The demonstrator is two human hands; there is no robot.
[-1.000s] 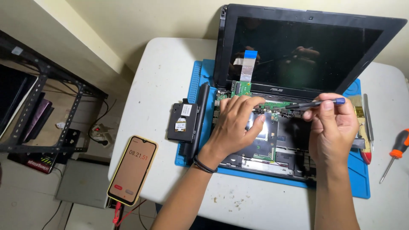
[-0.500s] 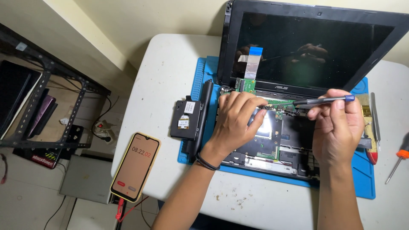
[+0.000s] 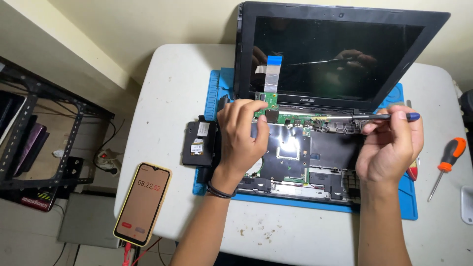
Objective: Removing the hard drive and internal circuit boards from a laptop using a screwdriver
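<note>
While the opened laptop [image 3: 315,148] lies on the blue work mat [image 3: 389,207] at the centre of the white table [image 3: 167,98], its keyboard cover is off and the internals are exposed: a green circuit board [image 3: 290,118] along the hinge edge, a dark insulating sheet over the middle, and a square metallic patch at its centre. The glossy black screen stands upright behind, with a flat ribbon cable [image 3: 271,74], blue-tipped and silvery, lying against it. The left hand [image 3: 244,135] rests on the chassis, fingers curled and pinching the small green board at the ribbon's lower end. The right hand [image 3: 389,150] is closed around a slim, dark pen-shaped tool [image 3: 384,116] with a blue end, held nearly level, its tip at the hinge-side board. A black rectangular module [image 3: 197,144] lies just left of the laptop. A phone [image 3: 144,203] in a yellow case rests near the table's front-left edge. An orange-handled screwdriver [image 3: 446,165] lies at right.
</note>
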